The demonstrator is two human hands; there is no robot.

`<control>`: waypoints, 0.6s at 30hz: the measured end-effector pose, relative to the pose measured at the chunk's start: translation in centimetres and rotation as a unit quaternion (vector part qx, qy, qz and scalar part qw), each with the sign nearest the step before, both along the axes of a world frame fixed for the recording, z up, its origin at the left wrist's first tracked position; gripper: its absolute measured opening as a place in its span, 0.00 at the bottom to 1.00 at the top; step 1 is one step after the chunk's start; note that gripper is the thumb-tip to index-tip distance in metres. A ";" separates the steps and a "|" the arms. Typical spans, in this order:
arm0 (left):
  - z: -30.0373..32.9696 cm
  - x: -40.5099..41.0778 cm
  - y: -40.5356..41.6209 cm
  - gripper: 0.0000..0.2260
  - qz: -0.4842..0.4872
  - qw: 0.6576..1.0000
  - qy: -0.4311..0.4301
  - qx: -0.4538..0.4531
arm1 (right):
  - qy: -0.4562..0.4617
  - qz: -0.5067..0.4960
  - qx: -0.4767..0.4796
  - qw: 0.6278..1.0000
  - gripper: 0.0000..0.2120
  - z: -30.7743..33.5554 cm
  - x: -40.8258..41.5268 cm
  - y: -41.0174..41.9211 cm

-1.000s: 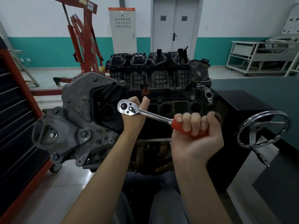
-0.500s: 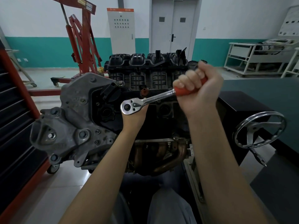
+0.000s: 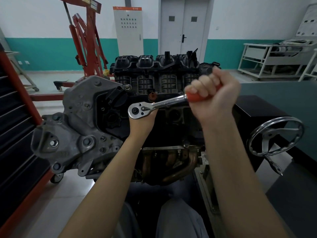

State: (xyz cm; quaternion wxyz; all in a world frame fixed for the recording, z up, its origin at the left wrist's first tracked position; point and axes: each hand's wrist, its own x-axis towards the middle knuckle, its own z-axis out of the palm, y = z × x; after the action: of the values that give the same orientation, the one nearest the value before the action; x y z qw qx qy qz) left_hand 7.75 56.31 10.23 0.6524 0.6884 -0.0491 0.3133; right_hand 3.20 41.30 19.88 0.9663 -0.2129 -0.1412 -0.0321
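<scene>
The ratchet head (image 3: 136, 110) seems to hide most fingers of the left hand (image 3: 141, 123).

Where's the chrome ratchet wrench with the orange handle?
The chrome ratchet wrench is centre of head view, before the black engine: left hand holds its head, right hand gripping the handle.

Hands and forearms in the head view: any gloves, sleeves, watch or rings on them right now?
No gloves on the left hand or the right hand. The left forearm and right forearm are bare down to the frame's lower edge, with no sleeve, cuff, watch or band showing. No ring shows on the blurred right hand; the left hand's fingers are mostly hidden.
</scene>
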 end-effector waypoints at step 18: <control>0.1 -0.2 -0.1 0.26 0.004 0.998 -0.059 -0.001 | -0.010 -0.061 0.092 0.994 0.17 -4.3 -3.6 1.3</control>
State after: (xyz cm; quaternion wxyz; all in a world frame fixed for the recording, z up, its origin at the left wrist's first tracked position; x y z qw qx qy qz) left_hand 7.51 56.26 10.36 0.6474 0.6685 -0.0843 0.3562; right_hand -0.45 42.62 15.59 0.9765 -0.1308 -0.1345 -0.1057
